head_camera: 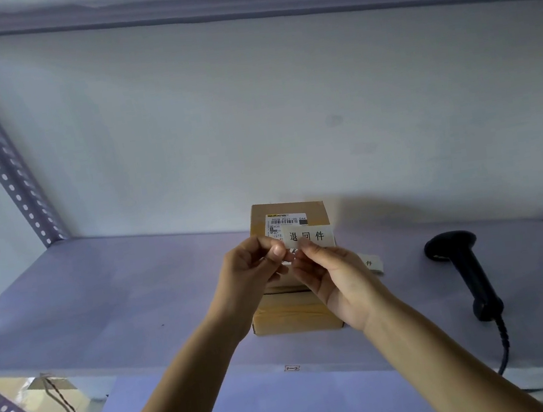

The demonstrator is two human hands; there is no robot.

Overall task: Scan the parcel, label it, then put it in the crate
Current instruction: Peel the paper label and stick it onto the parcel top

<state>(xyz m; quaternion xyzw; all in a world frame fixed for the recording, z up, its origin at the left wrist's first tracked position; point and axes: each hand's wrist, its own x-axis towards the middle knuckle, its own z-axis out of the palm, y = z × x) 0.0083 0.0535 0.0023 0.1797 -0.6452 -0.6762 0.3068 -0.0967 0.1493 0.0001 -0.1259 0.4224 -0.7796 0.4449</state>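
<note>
Cardboard parcel (299, 309) sits on the pale purple shelf (119, 295) of a slotted-angle metal rack, its far end close to the back wall. It is a small brown box with clear tape along the near edge and a printed shipping label (284, 222) with barcodes on the top face toward the far end.

Above the parcel, both hands hold a white sticker label (308, 236) printed with three black Chinese characters. The left hand (249, 274) pinches the sticker's left end between thumb and forefinger, the other fingers curled in. The right hand (337, 280) pinches the lower edge just beside it, thumb on top, the remaining fingers folded beneath. The sticker hangs over the top of the parcel, partly covering the shipping label from this view; whether it touches the box cannot be told.

Just right of the parcel, partly hidden behind the right hand, lies a stack of further labels (371, 263). Well right of the parcel a black handheld barcode scanner (463, 270) lies on the shelf, head toward the wall, its coiled cable (504, 344) running over the shelf's front edge.
</note>
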